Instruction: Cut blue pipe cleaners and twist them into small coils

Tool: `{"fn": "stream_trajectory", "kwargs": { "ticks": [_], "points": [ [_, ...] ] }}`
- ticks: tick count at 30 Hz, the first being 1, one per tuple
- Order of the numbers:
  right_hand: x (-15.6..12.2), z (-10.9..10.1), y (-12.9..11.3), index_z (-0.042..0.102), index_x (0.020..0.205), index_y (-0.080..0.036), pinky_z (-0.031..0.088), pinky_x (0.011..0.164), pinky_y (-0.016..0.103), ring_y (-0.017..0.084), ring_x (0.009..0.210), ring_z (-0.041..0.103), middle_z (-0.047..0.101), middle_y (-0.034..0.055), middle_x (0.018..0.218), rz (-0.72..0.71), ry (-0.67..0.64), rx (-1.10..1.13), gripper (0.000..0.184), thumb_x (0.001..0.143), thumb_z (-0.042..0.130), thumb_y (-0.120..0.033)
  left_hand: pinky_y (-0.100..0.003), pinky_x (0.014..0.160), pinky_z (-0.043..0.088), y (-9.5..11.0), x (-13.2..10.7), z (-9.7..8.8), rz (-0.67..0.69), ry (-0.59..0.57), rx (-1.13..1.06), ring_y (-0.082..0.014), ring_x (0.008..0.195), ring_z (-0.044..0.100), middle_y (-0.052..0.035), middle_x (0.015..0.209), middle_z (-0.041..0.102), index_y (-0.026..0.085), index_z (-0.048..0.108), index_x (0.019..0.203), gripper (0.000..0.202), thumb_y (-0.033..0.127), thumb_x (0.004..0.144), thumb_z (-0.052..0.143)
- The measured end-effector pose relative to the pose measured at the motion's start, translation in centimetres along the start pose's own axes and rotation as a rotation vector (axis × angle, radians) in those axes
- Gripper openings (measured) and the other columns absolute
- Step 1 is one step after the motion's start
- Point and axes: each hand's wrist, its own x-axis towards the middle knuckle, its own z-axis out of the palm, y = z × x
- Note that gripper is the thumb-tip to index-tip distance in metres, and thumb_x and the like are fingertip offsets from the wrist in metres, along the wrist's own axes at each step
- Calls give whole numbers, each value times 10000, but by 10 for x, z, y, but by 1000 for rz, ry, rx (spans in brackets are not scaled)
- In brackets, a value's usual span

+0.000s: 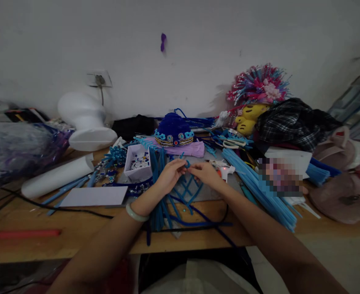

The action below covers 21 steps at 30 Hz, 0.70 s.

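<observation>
My left hand (171,175) and my right hand (206,173) meet over the middle of the table, fingertips pinched close together. Between them is a small curled piece of blue pipe cleaner (187,164), gripped from both sides. Cut and crossed blue pipe cleaners (186,191) lie just below my hands. Behind them stands a dark blue fuzzy cap (174,130) with beaded trim, on a lilac bundle of pipe cleaners (195,149). A white glue gun (225,169) with a glowing red light rests right of my right hand.
A white box of beads (137,162) sits left of my hands, near a white card (94,196) and a white roll (57,175). Blue pipe cleaner bundles (256,188) lie to the right. A white foam head (84,120) stands behind. A black cable (60,209) crosses the table.
</observation>
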Motion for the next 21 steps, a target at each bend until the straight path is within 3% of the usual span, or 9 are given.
{"fn": "stream_trajectory", "kwargs": {
  "ticks": [5, 13, 17, 21],
  "points": [
    [2, 2, 1, 549, 577, -152, 265, 461, 208, 64, 450, 354, 429, -61, 475, -61, -5, 90, 199, 671, 512, -323, -224, 543, 393, 6, -2, 2, -119, -29, -171, -91, 562, 511, -3, 586, 558, 124, 576, 608, 56, 157, 651, 562],
    [1, 5, -1, 548, 555, -156, 287, 512, 212, 66, 499, 371, 484, -41, 537, -68, 6, 296, 219, 653, 537, -352, -242, 576, 412, 6, -4, 2, -33, -136, -203, -106, 606, 532, -5, 629, 572, 119, 596, 670, 41, 110, 637, 573],
    [2, 3, 1, 557, 603, -165, 304, 527, 213, 74, 510, 386, 473, -48, 537, -76, 56, 230, 183, 650, 541, -342, -232, 576, 409, 8, -2, 0, -45, -86, -172, -94, 595, 533, 1, 656, 581, 126, 580, 658, 40, 119, 619, 587],
    [3, 2, 4, 568, 653, -165, 337, 569, 219, 99, 578, 446, 529, -28, 598, -208, 109, 9, 162, 684, 510, -314, -217, 538, 391, 11, -1, -2, -49, -94, -76, -86, 552, 520, 2, 630, 569, 131, 551, 634, 36, 149, 618, 577]
  ]
}}
